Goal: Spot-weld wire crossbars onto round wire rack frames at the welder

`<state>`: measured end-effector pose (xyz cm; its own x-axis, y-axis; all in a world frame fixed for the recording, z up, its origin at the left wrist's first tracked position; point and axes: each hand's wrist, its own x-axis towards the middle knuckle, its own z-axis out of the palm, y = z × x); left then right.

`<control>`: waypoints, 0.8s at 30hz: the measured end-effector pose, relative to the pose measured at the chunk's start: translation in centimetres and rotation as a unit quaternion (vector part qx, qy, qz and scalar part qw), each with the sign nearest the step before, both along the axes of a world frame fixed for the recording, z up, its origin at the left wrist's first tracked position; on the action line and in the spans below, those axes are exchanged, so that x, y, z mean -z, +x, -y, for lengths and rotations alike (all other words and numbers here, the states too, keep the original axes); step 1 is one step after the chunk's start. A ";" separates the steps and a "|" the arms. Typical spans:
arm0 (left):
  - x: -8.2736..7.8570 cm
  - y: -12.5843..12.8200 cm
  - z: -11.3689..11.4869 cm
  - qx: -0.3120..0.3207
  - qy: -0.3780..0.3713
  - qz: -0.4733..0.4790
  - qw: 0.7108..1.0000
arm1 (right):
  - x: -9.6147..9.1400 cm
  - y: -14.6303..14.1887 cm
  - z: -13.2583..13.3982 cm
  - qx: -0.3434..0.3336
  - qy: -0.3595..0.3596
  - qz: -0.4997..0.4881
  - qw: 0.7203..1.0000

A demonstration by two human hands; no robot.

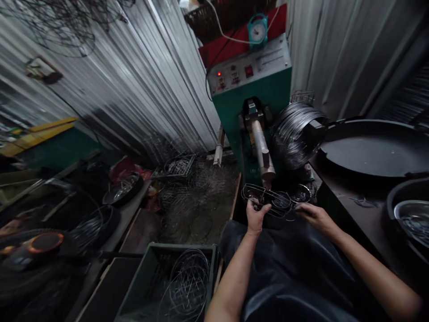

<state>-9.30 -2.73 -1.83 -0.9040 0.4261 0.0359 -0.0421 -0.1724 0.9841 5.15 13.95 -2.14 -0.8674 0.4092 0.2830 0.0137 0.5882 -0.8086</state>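
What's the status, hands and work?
Left hand grips wire frame. Right hand on its right end. Frame under machine arm.

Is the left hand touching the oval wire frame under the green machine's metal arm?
Touching. The head view shows the left hand with its fingers closed around the near rim of the oval wire frame; no gap shows between them.

The hands sit close in front of a green machine (250, 103), and its metal arm (262, 152) sticks out right above the wire frame (273, 201), so there is little room to lift up there. A fat coil of wire (295, 134) blocks the way on the right. Past it, the dark tabletop (351, 201) holds a big round pan (375, 147) and a bowl (414, 219). On the left, the floor is crowded with wire baskets (187, 188) (a green crate (157, 281) too). The lap is open.
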 end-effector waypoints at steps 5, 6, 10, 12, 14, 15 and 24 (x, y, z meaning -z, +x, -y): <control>0.5 0.0 -0.1 -0.011 -0.032 -0.011 0.999 | -0.1 0.7 -0.1 0.034 0.002 -0.003 0.999; 0.6 0.1 -0.2 -0.015 -0.038 -0.015 0.999 | -0.5 0.9 0.0 0.055 0.011 -0.011 0.998; 0.9 0.4 -0.5 -0.018 -0.059 -0.042 0.997 | -2.1 0.5 1.5 0.129 0.052 -0.063 0.988; 1.0 0.7 -0.6 -0.021 -0.060 -0.058 0.996 | -2.5 -0.1 2.4 0.126 0.073 -0.081 0.986; 1.0 0.9 -0.7 -0.023 -0.056 -0.071 0.996 | -2.6 -0.8 3.0 0.119 0.085 -0.096 0.985; 0.9 0.9 -0.7 -0.022 -0.055 -0.076 0.995 | -2.5 -1.0 3.2 0.117 0.086 -0.102 0.984; 0.8 0.4 -1.1 -0.021 -0.049 -0.071 0.996 | -2.5 -1.7 2.7 0.094 0.039 -0.089 0.991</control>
